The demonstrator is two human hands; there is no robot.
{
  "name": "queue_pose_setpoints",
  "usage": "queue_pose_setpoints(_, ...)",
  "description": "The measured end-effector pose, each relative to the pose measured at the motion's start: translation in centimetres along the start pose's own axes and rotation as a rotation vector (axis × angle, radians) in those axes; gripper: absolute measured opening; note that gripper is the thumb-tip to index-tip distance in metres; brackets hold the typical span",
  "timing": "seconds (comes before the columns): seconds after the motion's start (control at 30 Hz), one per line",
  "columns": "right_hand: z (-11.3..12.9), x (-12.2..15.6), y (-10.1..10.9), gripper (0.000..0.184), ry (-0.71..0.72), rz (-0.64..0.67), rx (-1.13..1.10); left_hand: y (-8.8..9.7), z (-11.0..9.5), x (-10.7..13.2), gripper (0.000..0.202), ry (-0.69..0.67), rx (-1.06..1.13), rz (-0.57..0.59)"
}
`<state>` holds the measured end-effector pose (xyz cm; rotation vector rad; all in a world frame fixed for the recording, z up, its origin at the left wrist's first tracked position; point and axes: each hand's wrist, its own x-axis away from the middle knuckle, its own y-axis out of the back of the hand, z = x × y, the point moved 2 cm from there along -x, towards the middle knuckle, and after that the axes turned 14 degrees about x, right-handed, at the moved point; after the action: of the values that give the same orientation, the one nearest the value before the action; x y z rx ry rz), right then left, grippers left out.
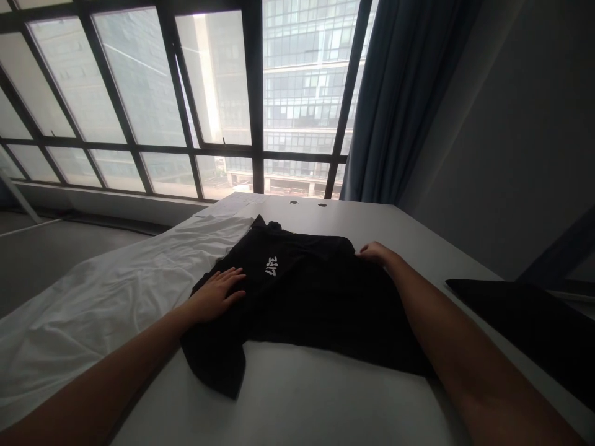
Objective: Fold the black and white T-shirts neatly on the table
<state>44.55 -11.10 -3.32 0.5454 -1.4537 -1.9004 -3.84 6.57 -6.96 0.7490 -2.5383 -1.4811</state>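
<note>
A black T-shirt (316, 297) lies sideways on the white table, its collar end toward the left and a white print on the chest. One short sleeve hangs toward me at the lower left. My left hand (216, 296) rests flat on the shirt near the shoulder, fingers spread. At the shirt's far right edge, my right hand (375, 253) pinches the black fabric between bent fingers. The far side of the shirt looks bunched or folded over there.
White crumpled cloth (116, 272) covers the table's left side. Another dark item (525, 316) lies at the right edge. Two round holes sit in the tabletop (353, 214) at the back. Beyond are windows (218, 80) and a blue curtain (395, 105).
</note>
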Motion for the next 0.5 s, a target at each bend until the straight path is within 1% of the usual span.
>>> queue_pose_setpoints(0.03,0.5,0.0,-0.1,0.035,-0.042,0.055,-0.012,-0.1,0.0,0.0,0.064,0.015,-0.008,0.016)
queue_pose_setpoints(0.07,1.1,0.2,-0.1,0.034,-0.052,0.098,-0.036,-0.1,0.0,0.0,0.065,0.024,-0.012,0.028)
queue_pose_setpoints(0.2,3.9,1.3,-0.2,0.032,0.071,0.217,-0.265,-0.1,0.1,0.0,0.064,0.028,-0.004,0.04)
queue_pose_setpoints(0.27,4.6,1.7,-0.3,0.031,0.094,0.264,-0.371,-0.1,0.2,0.0,0.064,0.024,0.002,0.038)
queue_pose_setpoints(0.37,4.6,1.7,-0.1,0.029,0.04,0.287,-0.42,-0.1,0.3,0.0,0.063,0.011,0.016,0.032)
queue_pose_setpoints(0.43,4.2,1.6,0.1,0.034,0.005,0.298,-0.422,-0.2,0.3,0.0,0.063,0.008,0.022,0.032)
queue_pose_setpoints(0.5,3.9,1.6,0.1,0.037,0.001,0.341,-0.43,-0.2,0.3,0.0,0.064,0.011,0.022,0.032)
